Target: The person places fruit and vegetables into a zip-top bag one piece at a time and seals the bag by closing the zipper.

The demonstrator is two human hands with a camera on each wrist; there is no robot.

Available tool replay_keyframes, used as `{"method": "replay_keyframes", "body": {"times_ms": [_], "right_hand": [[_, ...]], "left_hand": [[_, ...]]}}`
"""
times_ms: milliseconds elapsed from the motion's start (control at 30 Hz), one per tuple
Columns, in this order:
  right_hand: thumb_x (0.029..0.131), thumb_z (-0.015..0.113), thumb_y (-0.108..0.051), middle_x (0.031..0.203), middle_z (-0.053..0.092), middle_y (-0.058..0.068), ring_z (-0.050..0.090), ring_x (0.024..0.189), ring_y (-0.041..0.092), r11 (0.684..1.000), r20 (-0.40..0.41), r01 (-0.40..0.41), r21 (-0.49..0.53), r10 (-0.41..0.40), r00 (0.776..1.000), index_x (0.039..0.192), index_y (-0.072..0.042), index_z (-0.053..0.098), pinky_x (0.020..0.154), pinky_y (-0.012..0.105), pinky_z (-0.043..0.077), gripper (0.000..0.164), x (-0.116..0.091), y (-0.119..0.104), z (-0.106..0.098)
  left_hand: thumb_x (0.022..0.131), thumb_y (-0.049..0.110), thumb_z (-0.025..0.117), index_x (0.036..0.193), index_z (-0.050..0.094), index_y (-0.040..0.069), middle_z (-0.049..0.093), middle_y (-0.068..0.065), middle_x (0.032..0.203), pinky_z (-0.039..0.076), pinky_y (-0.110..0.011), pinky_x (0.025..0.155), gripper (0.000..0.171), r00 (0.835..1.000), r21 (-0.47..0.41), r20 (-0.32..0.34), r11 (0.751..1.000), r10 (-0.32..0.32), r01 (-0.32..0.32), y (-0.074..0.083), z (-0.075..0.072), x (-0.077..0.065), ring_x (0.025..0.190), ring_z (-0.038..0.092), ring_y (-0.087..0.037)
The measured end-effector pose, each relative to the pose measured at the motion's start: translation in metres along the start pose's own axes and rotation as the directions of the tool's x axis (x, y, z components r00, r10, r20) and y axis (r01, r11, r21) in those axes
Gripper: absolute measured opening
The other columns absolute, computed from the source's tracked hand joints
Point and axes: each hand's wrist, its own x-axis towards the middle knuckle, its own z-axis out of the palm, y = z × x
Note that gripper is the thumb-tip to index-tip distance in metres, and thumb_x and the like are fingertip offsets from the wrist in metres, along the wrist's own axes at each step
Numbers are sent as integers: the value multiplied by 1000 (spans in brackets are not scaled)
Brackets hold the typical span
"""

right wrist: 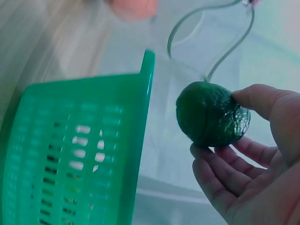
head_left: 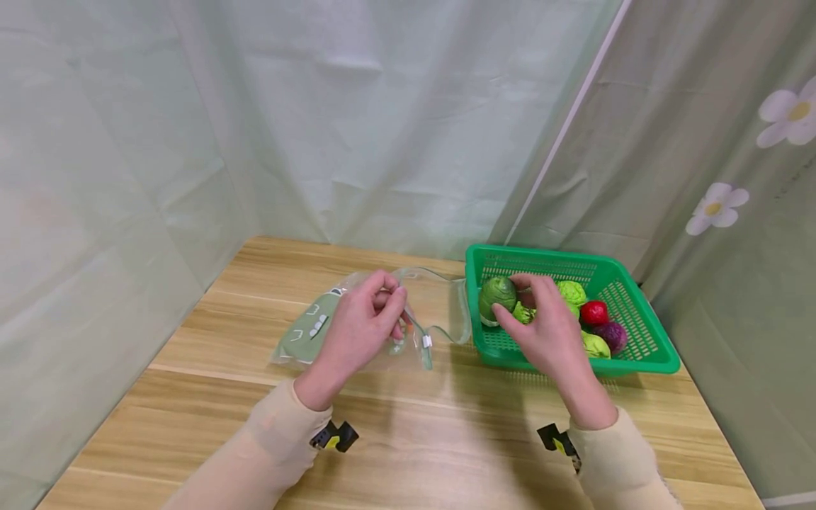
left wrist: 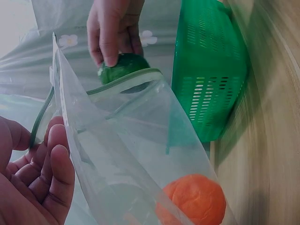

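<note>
My left hand (head_left: 362, 327) pinches the edge of a clear zip bag (head_left: 312, 329) with a green cartoon print. The bag's mouth, with its green zip strip and white slider (head_left: 427, 341), gapes toward the right. A wrinkled orange ball-shaped thing (left wrist: 197, 199) shows through the bag's side in the left wrist view. My right hand (head_left: 550, 327) holds a dark green, cabbage-like ball (head_left: 497, 297) between thumb and fingers. In the head view the ball appears over the left end of the green basket (head_left: 548, 253); the right wrist view shows it held above the rim.
Inside the basket lie light green leafy balls (head_left: 571, 292), a red round thing (head_left: 594, 312) and a purple one (head_left: 610, 337). The basket stands at the back right of the wooden table (head_left: 408, 453). Pale curtains (head_left: 382, 127) hang behind.
</note>
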Motion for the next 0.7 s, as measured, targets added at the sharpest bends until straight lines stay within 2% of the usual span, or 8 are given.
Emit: {"method": "replay_keyframes", "body": {"times_ms": [167,333,500,700], "right_hand": [[102,83,-20,133,63,10,73,119,32,990,41,-23,138,18,999,143,-7,61,105,56,58,47,0,-11,3],[102,83,-16,139,62,9,73,123,29,976,91,-35,216,16,996,144,-8,59,106,53,58,50,0,-21,8],[101,85,-18,138,66,6,72,123,25,978,110,-24,209,1,994,144,-11,61,104,52,59,50,0,-29,15],[99,88,-21,126,67,3,70,111,26,988,120,35,154,-54,991,143,-12,66,95,48,62,50,0,-32,25]], "left_hand": [[113,12,62,103,64,9,77,-12,79,58,-31,51,11,1000,0,3,1000,7,-7,0,0,0,57,69,-23],[113,11,62,103,64,8,77,-9,78,59,-32,51,11,1000,-3,4,1000,14,-14,-1,1,0,57,69,-23],[112,11,62,102,64,8,77,-3,77,59,-32,51,11,1000,1,1,1000,22,-22,-2,1,0,57,69,-22],[113,11,62,103,65,7,76,1,76,58,-32,50,11,1000,3,2,1000,25,-25,-2,1,1,57,68,-22]]}}
